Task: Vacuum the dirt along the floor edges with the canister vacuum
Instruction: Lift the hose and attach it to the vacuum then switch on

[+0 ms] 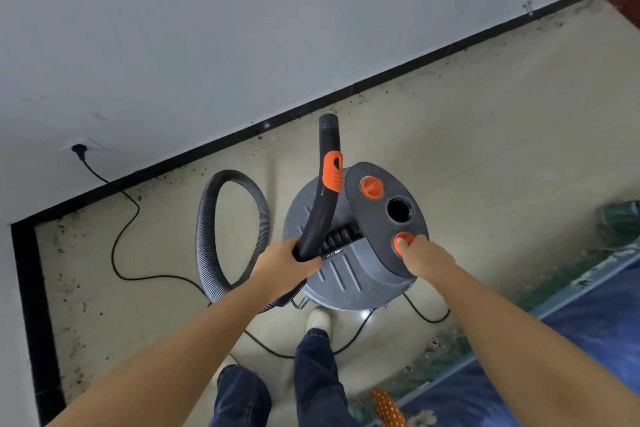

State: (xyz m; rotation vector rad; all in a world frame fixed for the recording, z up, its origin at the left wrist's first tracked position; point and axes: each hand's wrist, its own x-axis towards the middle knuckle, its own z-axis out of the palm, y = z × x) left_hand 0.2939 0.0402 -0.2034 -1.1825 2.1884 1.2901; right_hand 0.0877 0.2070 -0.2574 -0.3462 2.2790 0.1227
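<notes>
Ok so my left hand (284, 265) has its grip wrapped round the curved black wand handle (320, 204) of the canister vacuum (349, 274), nozzle end pointing up and away from the grip. My right hand (427, 258) isn't grasping anything, its fingertip is just pressing the orange button (403, 242) on the vacuum's dark top plate. Looks like the power switch to me, so I reckon we're at the switching-on stage.

The canister sits just beyond my shoe (318, 319), right under both hands. Metal drum, probably hefty, so I'd drag it by the hose instead of lifting. The ribbed hose (207, 236) loops out left of the grip, bendy but springy, so it'll tug back.

Dirt specks (69, 274) run along the black baseboard (381, 78), past the grip and round the corner to its left. Plenty of open floor there. The power cord (119, 239) snakes across it though, trip risk. A blue patterned rug (571, 340) crowds the right side.
</notes>
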